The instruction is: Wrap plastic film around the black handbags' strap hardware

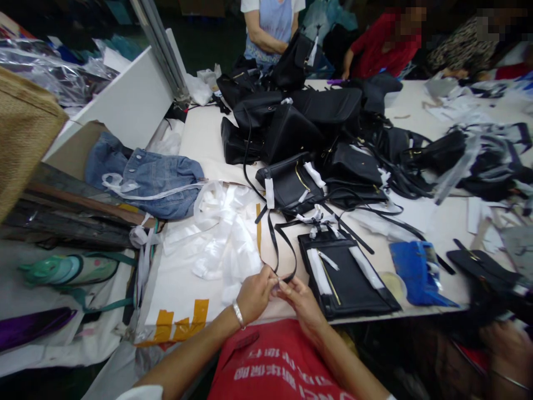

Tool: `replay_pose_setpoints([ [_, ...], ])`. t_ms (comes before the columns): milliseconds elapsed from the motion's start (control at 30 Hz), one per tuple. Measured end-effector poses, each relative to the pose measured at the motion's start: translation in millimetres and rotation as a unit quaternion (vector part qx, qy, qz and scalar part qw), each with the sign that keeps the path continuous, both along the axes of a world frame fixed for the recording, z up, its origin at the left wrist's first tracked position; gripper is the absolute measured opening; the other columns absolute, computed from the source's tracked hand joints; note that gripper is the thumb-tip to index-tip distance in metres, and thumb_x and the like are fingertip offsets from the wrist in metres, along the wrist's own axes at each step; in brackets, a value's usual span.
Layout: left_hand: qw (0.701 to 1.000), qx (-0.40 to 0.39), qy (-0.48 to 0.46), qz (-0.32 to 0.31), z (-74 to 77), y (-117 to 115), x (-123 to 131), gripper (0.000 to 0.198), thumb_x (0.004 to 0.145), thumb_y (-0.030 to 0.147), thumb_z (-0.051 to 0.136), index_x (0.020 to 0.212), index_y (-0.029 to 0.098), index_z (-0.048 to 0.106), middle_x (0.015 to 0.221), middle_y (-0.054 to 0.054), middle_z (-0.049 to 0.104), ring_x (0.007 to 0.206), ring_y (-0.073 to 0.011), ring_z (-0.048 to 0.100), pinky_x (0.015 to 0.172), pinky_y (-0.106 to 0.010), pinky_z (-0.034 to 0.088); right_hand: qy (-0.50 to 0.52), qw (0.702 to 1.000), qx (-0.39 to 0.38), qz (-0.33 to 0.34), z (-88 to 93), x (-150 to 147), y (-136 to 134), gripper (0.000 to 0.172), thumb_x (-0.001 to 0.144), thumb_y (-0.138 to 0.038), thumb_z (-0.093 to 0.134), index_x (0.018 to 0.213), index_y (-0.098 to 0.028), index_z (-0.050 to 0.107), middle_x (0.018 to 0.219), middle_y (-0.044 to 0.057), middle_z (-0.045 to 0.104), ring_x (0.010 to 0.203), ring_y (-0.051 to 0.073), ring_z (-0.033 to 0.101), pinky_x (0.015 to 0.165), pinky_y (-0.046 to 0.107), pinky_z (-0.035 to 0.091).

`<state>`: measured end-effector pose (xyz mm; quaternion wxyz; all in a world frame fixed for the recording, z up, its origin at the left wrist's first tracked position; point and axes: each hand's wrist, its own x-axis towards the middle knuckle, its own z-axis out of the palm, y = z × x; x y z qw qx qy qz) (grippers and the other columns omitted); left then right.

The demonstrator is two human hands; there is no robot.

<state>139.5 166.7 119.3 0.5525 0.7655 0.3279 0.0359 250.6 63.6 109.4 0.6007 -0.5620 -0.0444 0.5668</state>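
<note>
pinching a thin black strap over the near edge of the table, the left hand and right hand are narrowed, fingertips nearly meeting – what lies between them is too small to tell. the strap loops up and away, with the flat black bag just beside the right hand; whether the two are joined, i cannot tell. another strap crosses the bag's top, so a tug could tangle or twist the loop. loose white wrapping beside the left hand might snag on the bracelet. the bag reaches the table's edge – a hard sideways pull could tip it off.
</note>
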Motion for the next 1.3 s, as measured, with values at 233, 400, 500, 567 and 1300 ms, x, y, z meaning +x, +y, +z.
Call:
replay_pose_setpoints([
  [233, 0.986, 0.043, 0.138, -0.084, -55.7, -10, -40, 0.006, 0.087, 0.021, 0.043, 0.088, 0.022, 0.048, 0.061, 0.000, 0.060, 0.056, -0.0176, 0.056, 0.055, -0.024, 0.027, 0.050, 0.976, -0.208, -0.027, -59.4, -18, -8, 0.039, 0.058, -0.034, 0.075, 0.091, -0.021, 0.060, 0.081, 0.004, 0.067, 0.067, 0.019, 0.064, 0.058, 0.034, 0.054],
  [400, 0.979, 0.086, 0.154, -0.105, -59.2, -3, -40, 0.008, 0.088, 0.022, 0.042, 0.089, 0.023, 0.050, 0.066, -0.002, 0.061, 0.061, -0.0195, 0.058, 0.058, -0.026, 0.031, 0.012, 0.962, -0.271, -0.016, -80.4, -23, 17, 0.026, 0.059, -0.035, 0.072, 0.075, -0.017, 0.061, 0.074, 0.006, 0.067, 0.055, 0.014, 0.059, 0.045, 0.025, 0.049],
  [500, 0.973, 0.134, 0.154, -0.108, -58.8, 1, -38, 0.012, 0.088, 0.022, 0.041, 0.087, 0.021, 0.052, 0.076, -0.006, 0.062, 0.070, -0.0207, 0.059, 0.064, -0.029, 0.037, 0.004, 0.960, -0.279, -0.007, -90.3, -28, 27, 0.020, 0.058, -0.030, 0.071, 0.068, -0.016, 0.060, 0.062, 0.004, 0.064, 0.046, 0.011, 0.054, 0.040, 0.021, 0.044],
  [567, 0.972, 0.168, 0.132, -0.100, -60.5, 3, -37, 0.012, 0.087, 0.020, 0.042, 0.087, 0.020, 0.054, 0.089, -0.008, 0.062, 0.084, -0.0217, 0.058, 0.072, -0.031, 0.040, -0.002, 0.960, -0.279, -0.003, -96.0, -31, 29, 0.016, 0.059, -0.029, 0.067, 0.067, -0.017, 0.059, 0.058, 0.003, 0.062, 0.043, 0.010, 0.051, 0.040, 0.021, 0.043],
  [1300, 0.968, 0.220, 0.124, -0.012, -100.3, 9, -33, 0.018, 0.088, 0.016, 0.041, 0.082, 0.017, 0.057, 0.084, -0.005, 0.058, 0.083, -0.0198, 0.053, 0.075, -0.032, 0.039, -0.049, 0.975, -0.215, -0.004, -112.0, -26, 42, 0.049, 0.061, -0.034, 0.071, 0.103, -0.020, 0.049, 0.078, 0.002, 0.064, 0.074, 0.019, 0.064, 0.054, 0.024, 0.050],
])
